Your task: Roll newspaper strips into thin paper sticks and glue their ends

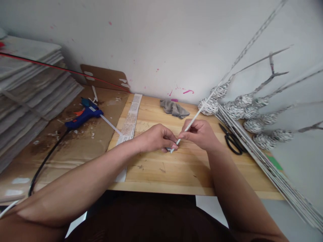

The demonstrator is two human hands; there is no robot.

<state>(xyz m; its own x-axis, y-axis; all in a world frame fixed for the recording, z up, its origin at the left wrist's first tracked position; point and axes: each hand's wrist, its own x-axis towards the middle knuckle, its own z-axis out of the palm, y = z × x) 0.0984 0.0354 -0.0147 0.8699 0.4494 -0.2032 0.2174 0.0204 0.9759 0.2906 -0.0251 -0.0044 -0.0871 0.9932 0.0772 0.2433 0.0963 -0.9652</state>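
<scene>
A long, thin rolled paper tube [203, 105] slants from the middle of the wooden table up to the upper right, its far part thinner and blurred. My right hand [199, 134] is closed on it, pinching it between thumb and fingers a little above its lower end. Just left of that, my left hand [160, 139] is closed too, with its fingertips at the tube's lower end. Something small and pale shows under the left fingers; most of it is hidden.
Black-handled scissors [233, 140] lie right of my hands beside a bundle of paper tubes [264, 164]. Behind stand several woven paper balls [233, 110] with sticks. A grey cloth [174, 109] lies by the wall. Leftward are a printed paper strip [130, 117], blue glue gun [84, 116] and newspaper stack [32, 87].
</scene>
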